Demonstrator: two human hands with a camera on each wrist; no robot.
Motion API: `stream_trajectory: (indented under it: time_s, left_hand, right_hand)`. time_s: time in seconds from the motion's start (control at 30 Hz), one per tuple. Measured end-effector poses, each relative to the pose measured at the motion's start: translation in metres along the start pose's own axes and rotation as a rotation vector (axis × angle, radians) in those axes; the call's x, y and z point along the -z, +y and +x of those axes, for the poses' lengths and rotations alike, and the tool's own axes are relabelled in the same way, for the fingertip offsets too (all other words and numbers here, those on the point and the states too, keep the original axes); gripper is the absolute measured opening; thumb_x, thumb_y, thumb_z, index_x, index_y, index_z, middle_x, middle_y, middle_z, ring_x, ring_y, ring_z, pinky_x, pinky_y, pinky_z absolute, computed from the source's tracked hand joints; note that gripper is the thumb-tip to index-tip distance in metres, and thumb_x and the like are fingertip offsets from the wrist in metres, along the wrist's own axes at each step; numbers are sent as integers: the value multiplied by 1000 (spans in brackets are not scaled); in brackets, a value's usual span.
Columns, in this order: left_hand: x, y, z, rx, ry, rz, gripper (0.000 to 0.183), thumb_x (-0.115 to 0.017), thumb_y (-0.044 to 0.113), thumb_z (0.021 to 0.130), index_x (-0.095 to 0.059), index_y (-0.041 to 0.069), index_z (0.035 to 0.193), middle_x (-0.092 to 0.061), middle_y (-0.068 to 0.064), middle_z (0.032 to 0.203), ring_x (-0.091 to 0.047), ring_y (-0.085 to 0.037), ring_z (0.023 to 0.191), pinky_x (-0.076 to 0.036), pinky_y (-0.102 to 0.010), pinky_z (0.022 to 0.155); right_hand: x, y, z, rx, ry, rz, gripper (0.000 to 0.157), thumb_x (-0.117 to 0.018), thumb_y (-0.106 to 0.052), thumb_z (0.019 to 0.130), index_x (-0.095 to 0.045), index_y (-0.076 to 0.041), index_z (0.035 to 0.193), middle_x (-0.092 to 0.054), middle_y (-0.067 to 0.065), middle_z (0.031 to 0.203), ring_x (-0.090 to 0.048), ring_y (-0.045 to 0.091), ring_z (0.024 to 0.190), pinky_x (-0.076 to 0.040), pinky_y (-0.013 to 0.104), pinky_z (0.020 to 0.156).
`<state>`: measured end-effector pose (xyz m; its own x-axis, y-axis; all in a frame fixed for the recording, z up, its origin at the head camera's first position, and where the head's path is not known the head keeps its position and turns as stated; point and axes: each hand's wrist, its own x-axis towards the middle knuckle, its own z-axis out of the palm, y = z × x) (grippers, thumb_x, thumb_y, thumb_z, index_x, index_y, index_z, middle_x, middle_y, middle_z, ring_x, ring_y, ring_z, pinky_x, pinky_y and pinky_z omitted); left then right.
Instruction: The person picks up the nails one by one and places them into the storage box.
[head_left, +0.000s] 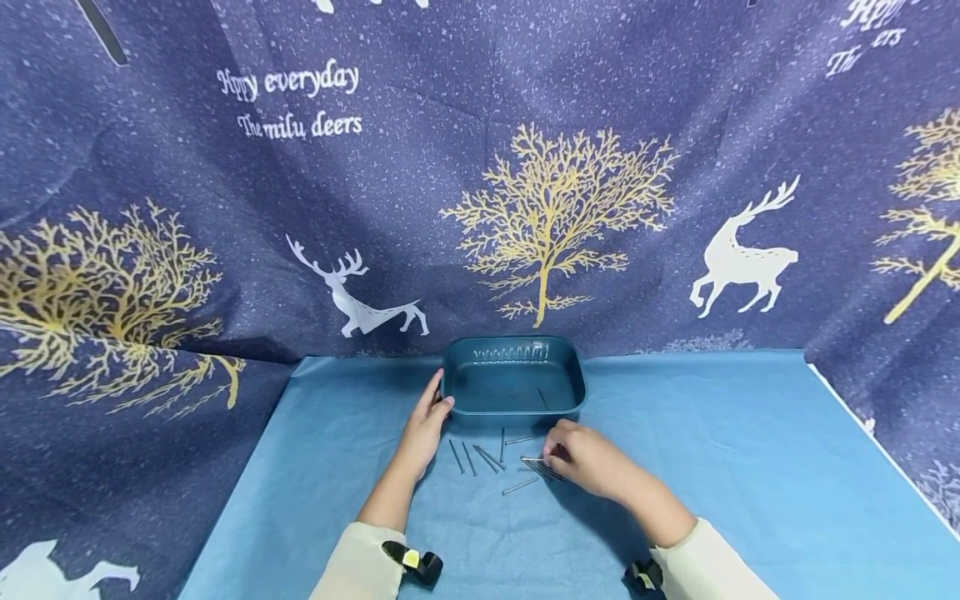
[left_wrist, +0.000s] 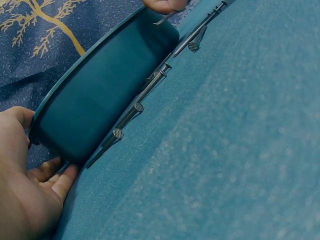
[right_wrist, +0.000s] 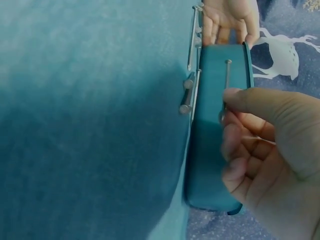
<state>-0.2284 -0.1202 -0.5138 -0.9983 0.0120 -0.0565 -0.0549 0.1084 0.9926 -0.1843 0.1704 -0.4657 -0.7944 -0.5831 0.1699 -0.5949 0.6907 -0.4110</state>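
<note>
A teal plastic box stands at the back of the table, with a single nail lying inside. My left hand holds the box's left end, its thumb by the front corner and fingers along the side wall. In front of the box, my right hand pinches a steel nail between thumb and fingers. The nail's head points away from the fingertips in the right wrist view. Below that hand lies a small bunch of nails, partly covered by it in the head view.
Several loose nails lie scattered before the box, and one lies nearer to me. A light blue cloth covers the table. Right behind the box hangs a dark blue curtain printed with trees and deer.
</note>
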Motion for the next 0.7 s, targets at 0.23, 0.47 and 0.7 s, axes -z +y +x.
stream_trajectory:
  time_s: [0.23,0.47,0.7]
  left_hand:
    - [0,0,1,8,0,4,60,-49,30,107,-24,35,162,-17,-15,169,-24,-36,155,-30,-56,122]
    - [2,-2,1,2,-20,-23,59,-48,28,108,-24,36,161,-14,-16,170,-20,-36,156,-28,-57,123]
    - [0,0,0,2,-14,-2,60,-49,29,107,-24,38,161,-15,-16,170,-22,-37,156,-29,-59,122]
  right_hand:
    - [3,2,6,-28,65,29,10,-73,-15,92,-65,-18,87,-56,-9,86,-47,3,76,-47,23,67]
    - [6,5,12,-75,171,79,8,-71,-14,94,-65,-16,90,-55,-7,87,-46,4,73,-45,19,63]
    - [10,10,16,-90,291,85,6,-73,-13,94,-67,-15,92,-57,-5,89,-51,7,73,-47,20,63]
